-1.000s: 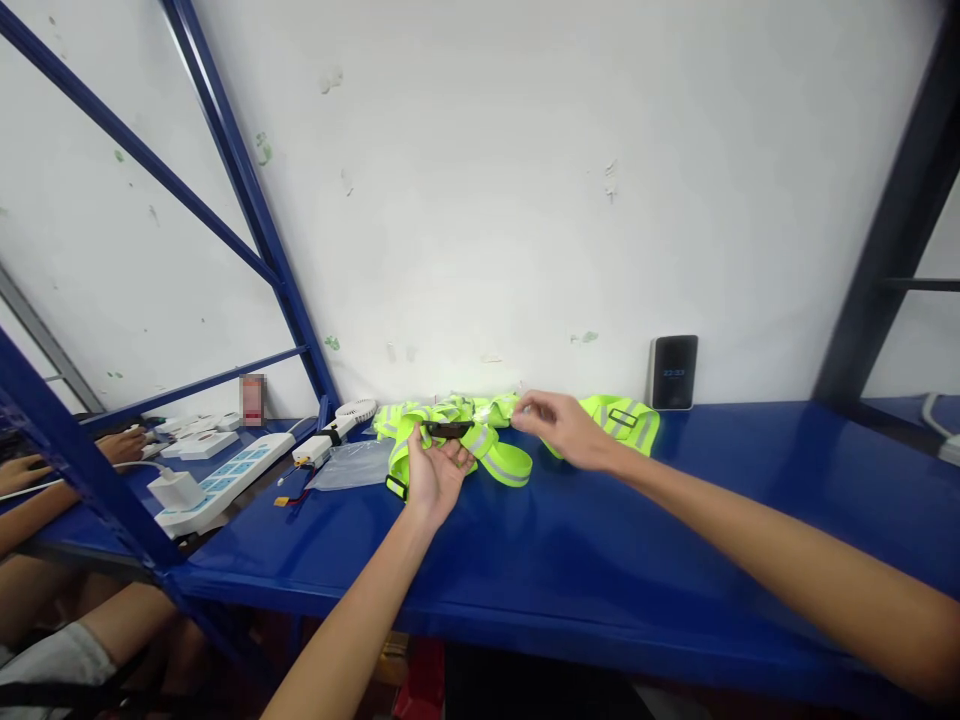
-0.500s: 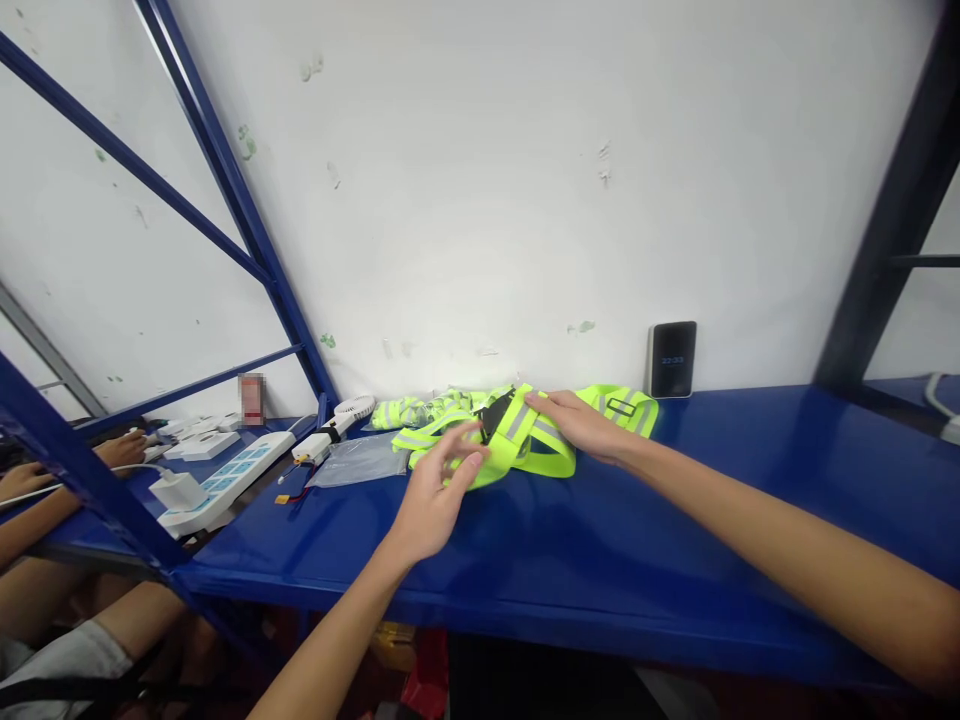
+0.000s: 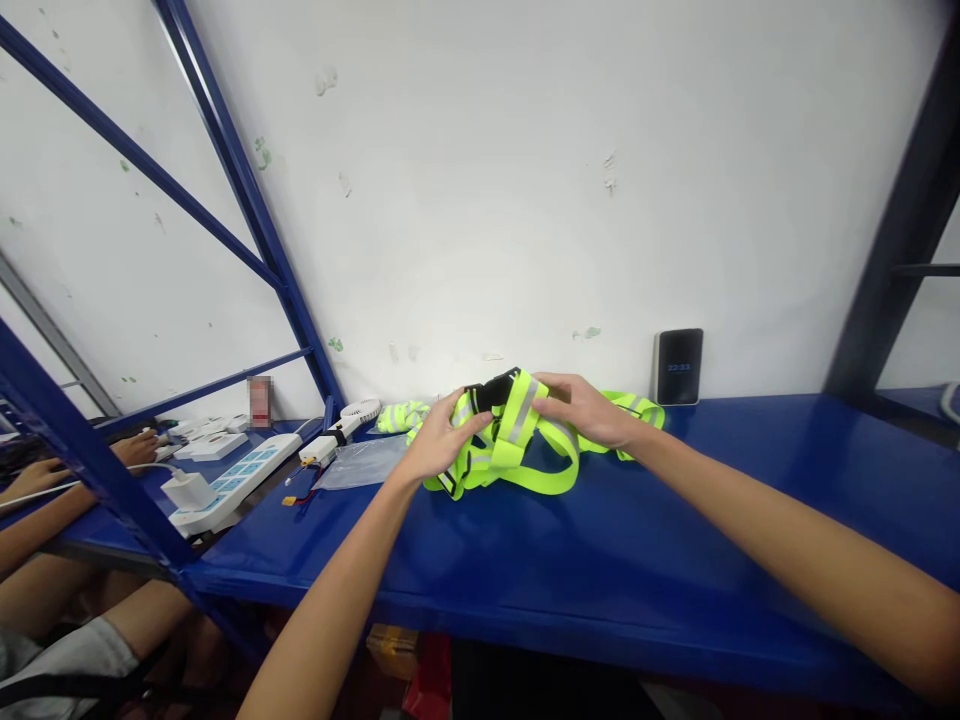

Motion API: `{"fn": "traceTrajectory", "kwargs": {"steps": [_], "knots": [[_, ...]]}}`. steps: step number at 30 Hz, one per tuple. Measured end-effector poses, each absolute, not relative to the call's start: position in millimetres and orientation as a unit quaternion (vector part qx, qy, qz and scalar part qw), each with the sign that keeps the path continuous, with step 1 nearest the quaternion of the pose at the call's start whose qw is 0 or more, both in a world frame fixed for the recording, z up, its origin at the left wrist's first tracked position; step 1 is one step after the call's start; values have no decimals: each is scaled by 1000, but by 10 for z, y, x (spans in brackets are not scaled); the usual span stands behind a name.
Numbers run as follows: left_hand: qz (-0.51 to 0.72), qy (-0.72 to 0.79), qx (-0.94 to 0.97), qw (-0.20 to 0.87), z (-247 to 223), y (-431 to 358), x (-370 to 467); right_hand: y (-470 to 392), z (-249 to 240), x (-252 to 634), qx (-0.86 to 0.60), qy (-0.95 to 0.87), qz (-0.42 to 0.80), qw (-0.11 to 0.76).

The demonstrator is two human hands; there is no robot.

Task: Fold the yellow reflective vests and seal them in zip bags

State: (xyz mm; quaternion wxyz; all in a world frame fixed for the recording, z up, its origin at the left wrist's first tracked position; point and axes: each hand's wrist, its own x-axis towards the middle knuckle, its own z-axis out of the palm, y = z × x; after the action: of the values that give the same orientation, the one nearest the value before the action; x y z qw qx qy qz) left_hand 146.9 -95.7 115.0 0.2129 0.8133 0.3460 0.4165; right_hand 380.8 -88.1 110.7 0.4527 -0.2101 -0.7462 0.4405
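Beside neon straps (image 3: 516,428), plastic bag (image 3: 358,466), fan (image 3: 361,409)

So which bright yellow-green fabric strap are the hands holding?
The middle yellow-green fabric strap, between the left hand and right hand, with the black buckle. The others, a bundle farther left and a strap farther right, lie on the blue table.

Cloth straps (image 3: 516,425) with plastic buckle (image 3: 496,392), smooth glossy tabletop (image 3: 675,530).
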Motion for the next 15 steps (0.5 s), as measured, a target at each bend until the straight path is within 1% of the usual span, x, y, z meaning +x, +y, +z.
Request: {"fn": "traceTrajectory", "kwargs": {"steps": [2,5,7,9,11,13,15], "knots": [[440,358,804,177,1296,-962,1471,-834,1138,3884,-208,-775,341,490],[450,433,781,23,1530,-953,1467,-783,1113,3931,-216,-744,205,598],[428,475,765,-84,1677,-945,1500,-805,1105,3881,-260,-719,149,627],[408,487,756,-157,1796,-953,1587,-863,1139,3772,-332,-716,136,599],[402,478,759,-184,1872,-982,1709,-920,1211,3641,-395,-727,146,543],[409,458,771,-169,1907,-1014,1816,-945,1290,3532,-439,-725,144,512],[429,438,781,-123,1912,-1025,1853,-931,1347,3478,-466,-711,139,508]]}}
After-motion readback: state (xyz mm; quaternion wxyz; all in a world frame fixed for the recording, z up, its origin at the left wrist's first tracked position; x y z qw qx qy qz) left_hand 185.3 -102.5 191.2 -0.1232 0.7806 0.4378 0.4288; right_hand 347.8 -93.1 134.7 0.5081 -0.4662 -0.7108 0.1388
